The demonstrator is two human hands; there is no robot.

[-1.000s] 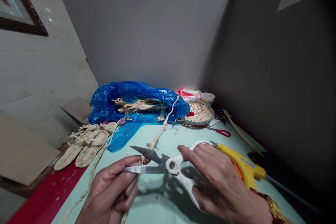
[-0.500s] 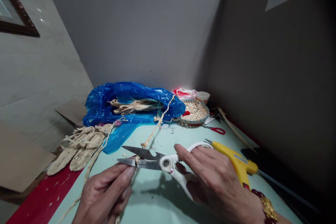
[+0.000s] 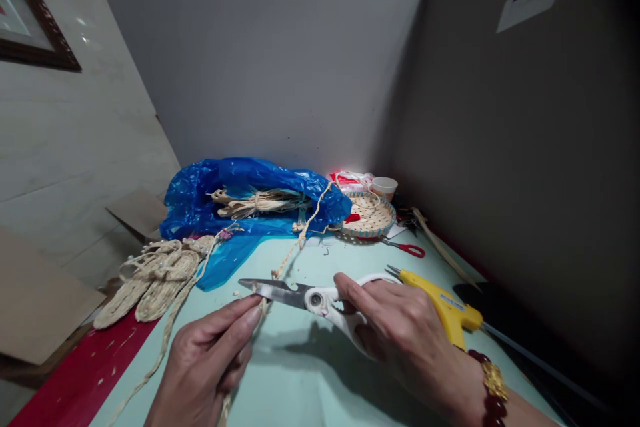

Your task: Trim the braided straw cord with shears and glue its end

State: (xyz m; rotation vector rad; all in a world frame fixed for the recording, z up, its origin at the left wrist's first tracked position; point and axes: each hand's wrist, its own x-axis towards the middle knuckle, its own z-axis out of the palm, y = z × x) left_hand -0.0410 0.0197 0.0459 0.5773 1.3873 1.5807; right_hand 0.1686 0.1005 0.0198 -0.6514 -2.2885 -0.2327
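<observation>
My right hand (image 3: 400, 320) is wrapped round the white handles of a pair of scissors (image 3: 315, 299), whose metal blades point left and lie nearly closed. Thumb and fingers of my left hand (image 3: 215, 347) pinch a pale straw cord (image 3: 264, 307) right at the blade tips; part of the cord hangs below the fist. Just behind the blades, another braided straw cord (image 3: 290, 257) runs up toward a blue plastic bag (image 3: 200, 190). Left of my left hand a long braided strand (image 3: 167, 327) trails over the pale green tabletop (image 3: 300, 380).
A bundle of straw (image 3: 260, 202) lies in the bag. Woven sandals (image 3: 165, 273) rest at the left. A round woven basket (image 3: 373, 217), a white cup (image 3: 385, 187) and red-handled scissors (image 3: 411, 249) sit at the back. The yellow glue gun (image 3: 445, 303) lies beside my right hand. Grey panels stand behind and right.
The scissor blades have closed from wide apart to nearly together at the cord in my left hand. Both hands keep about the same place; the view has shifted slightly.
</observation>
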